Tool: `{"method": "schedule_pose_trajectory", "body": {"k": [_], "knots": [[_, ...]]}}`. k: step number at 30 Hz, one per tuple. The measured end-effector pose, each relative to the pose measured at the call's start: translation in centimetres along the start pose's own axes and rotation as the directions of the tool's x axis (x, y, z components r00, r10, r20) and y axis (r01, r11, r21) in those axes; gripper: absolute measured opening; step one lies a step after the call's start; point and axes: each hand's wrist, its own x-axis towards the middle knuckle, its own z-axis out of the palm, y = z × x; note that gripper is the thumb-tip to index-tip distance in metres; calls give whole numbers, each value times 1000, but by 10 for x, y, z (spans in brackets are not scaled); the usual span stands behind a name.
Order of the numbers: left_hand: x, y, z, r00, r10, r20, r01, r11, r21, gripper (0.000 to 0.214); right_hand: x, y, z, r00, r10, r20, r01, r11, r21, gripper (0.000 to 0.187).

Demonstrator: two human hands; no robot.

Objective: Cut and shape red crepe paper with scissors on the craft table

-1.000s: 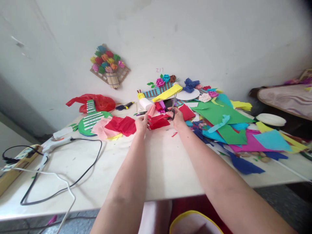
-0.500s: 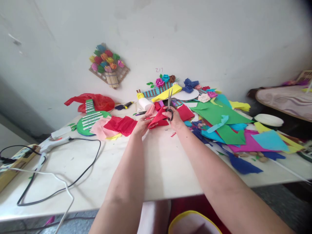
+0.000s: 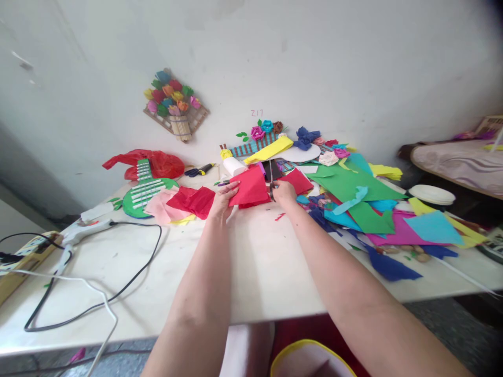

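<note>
My left hand (image 3: 223,201) is closed on the left edge of a red sheet of paper (image 3: 249,188), holding it up just above the white table (image 3: 259,262). My right hand (image 3: 283,192) grips a pair of scissors (image 3: 271,180) at the sheet's right edge, blades pointing away from me. More red crepe paper (image 3: 194,201) and a pink piece (image 3: 161,207) lie left of my left hand. A small red scrap (image 3: 280,216) lies on the table under my right wrist.
Heaps of coloured paper (image 3: 365,204) cover the table's right side. A glue gun (image 3: 84,230) with black cable (image 3: 129,277) lies left, near a green paper guitar (image 3: 147,189) and red bag (image 3: 157,163). Paper flowers (image 3: 271,131) and white plates (image 3: 432,193) sit further back.
The red sheet has been unfolded and turned to face me flat. The scissors have shifted from above the paper to its right edge.
</note>
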Motion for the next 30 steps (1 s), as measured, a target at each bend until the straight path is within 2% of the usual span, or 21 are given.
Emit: {"method": "schedule_pose_trajectory", "body": {"k": [2, 6, 10, 16, 23, 30], "knots": [[1, -1, -1, 999, 7, -39, -8, 1000, -17, 25, 1, 4, -2, 999, 19, -37, -26, 977, -210, 31], [4, -1, -4, 993, 42, -112, -48, 997, -54, 24, 2, 10, -5, 998, 59, -35, -67, 945, -320, 44], [6, -2, -5, 986, 61, -154, -73, 995, -68, 28, 7, 16, -9, 996, 92, -18, -92, 935, -343, 47], [6, -2, -7, 979, 136, -152, -148, 986, -71, 39, 11, 21, -14, 987, 162, 20, -145, 926, -348, 45], [4, 0, -6, 968, 132, -214, -148, 987, -65, 49, 16, 25, -14, 978, 190, 89, -145, 918, -368, 43], [3, 2, -5, 949, 132, -286, -163, 983, -88, 40, 14, 23, -15, 985, 166, 45, -139, 924, -357, 42]]}}
